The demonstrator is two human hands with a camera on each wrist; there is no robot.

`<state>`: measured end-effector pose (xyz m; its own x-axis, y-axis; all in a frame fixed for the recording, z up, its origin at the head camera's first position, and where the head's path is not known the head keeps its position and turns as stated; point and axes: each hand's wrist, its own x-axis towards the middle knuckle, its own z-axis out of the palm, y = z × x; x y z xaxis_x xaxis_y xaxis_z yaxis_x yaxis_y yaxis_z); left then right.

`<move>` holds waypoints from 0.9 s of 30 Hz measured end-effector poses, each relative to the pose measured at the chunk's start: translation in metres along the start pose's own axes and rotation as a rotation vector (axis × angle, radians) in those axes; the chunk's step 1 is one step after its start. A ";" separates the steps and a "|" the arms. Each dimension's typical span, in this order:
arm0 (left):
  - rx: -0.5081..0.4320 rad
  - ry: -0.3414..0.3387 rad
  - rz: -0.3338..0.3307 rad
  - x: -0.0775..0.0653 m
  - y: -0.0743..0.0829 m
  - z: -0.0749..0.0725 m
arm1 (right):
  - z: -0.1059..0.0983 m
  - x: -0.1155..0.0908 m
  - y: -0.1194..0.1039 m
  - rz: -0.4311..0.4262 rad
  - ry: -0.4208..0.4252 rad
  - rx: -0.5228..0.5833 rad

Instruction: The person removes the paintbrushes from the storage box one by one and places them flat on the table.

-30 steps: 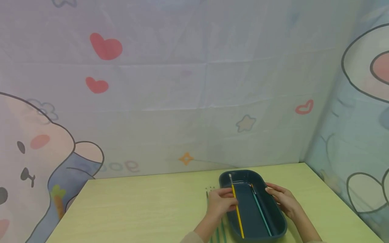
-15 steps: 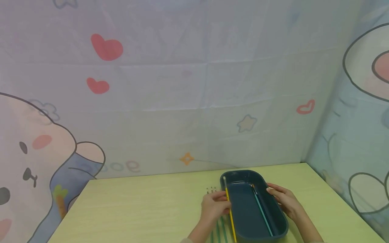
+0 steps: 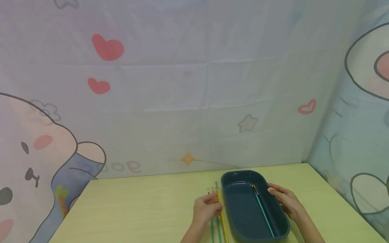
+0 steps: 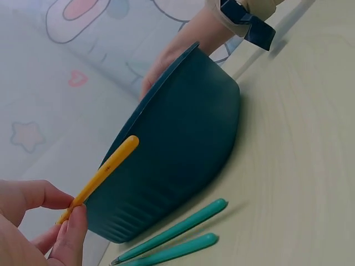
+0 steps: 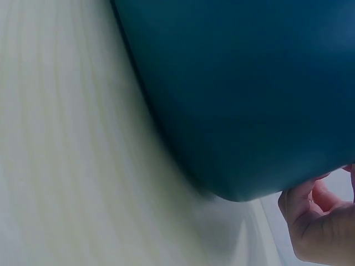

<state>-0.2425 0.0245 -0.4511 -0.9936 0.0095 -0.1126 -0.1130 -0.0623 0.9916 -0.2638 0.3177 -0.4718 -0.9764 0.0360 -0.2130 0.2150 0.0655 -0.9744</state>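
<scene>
1. Yellow paintbrush (image 3: 223, 219) is held just beside the left long side of the dark blue tray (image 3: 244, 212), outside it, with its bristle end pointed away from the person. It appears to be raised above the counter (image 3: 136, 209); whether the tray is touched by it cannot be told.
2. Its slim handle is pinched between the thumb and fingers of the left hand (image 3: 205, 210), toward the bristle end.
3. Judged by its look, the brush is light and stiff, with a smooth, rounded handle that may be slippery and could roll once laid down. The bristles are probably soft and easily bent, so it is best taken by the handle, near the middle.
4. Two green brushes (image 4: 172, 230) are seen lying on the counter beside the tray, partly hidden by the left hand in the head view.
5. The tray's right rim is gripped by the curled fingers of the right hand (image 3: 287, 200). A teal brush (image 3: 263, 211) is contained inside, toward that side.
6. Behind the counter, a printed cloth (image 3: 167, 84) is hung.
</scene>
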 end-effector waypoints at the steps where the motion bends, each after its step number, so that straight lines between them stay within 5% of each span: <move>1: 0.001 0.002 0.000 0.000 -0.001 -0.002 | 0.000 0.000 0.000 -0.001 -0.001 -0.002; 27: 0.071 0.043 -0.081 0.005 -0.012 -0.035 | -0.001 -0.001 0.002 0.011 -0.011 0.044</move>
<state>-0.2458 -0.0093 -0.4662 -0.9807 -0.0311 -0.1933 -0.1936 0.0075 0.9811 -0.2629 0.3183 -0.4731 -0.9742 0.0257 -0.2241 0.2246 0.0214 -0.9742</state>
